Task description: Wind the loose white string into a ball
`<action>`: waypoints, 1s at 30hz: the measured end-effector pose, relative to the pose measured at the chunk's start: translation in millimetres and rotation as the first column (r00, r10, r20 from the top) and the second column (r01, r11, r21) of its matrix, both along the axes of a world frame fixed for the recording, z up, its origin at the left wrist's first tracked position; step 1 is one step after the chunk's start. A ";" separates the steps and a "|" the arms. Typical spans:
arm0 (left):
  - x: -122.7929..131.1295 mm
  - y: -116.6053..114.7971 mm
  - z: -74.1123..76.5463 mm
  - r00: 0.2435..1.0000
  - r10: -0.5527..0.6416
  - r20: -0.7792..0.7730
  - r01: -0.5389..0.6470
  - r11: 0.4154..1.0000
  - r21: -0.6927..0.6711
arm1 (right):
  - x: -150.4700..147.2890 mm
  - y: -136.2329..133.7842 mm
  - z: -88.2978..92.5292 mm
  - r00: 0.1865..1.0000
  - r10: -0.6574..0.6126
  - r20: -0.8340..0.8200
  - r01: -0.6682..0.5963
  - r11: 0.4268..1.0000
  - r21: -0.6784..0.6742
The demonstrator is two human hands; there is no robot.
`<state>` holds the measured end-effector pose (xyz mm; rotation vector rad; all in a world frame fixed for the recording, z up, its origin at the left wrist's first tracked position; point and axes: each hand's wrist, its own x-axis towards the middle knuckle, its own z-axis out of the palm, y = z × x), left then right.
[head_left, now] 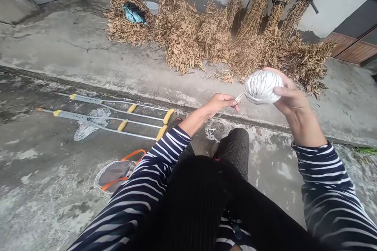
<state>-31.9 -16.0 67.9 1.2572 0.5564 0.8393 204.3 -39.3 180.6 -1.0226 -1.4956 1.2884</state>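
A large white ball of yarn or cord (262, 86) is held up in my right hand (290, 96), the thumb across its near side and the fingers behind it. My left hand (222, 103) is closed in a pinch on the strand (239, 97) that runs from the ball's left side. A short gap separates the left fingertips from the ball. Below the left hand, loose white strands (211, 131) lie on the ground between my knees. Whether they join the pinched strand I cannot tell.
Two metal crutches with yellow pads (118, 115) lie on the concrete at left, over a crumpled clear plastic bag (91, 125). Nearer me sits a pale bag with orange straps (113, 174). A low step edge (141, 99) crosses ahead. Dried plant bundles (188, 35) stand against the wall.
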 end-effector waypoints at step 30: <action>-10.9 15.3 -16.0 0.987 0.074 -0.144 -0.056 0.991 0.124 | -42.8 15.6 30.6 0.923 -0.329 0.199 0.166 0.809 0.564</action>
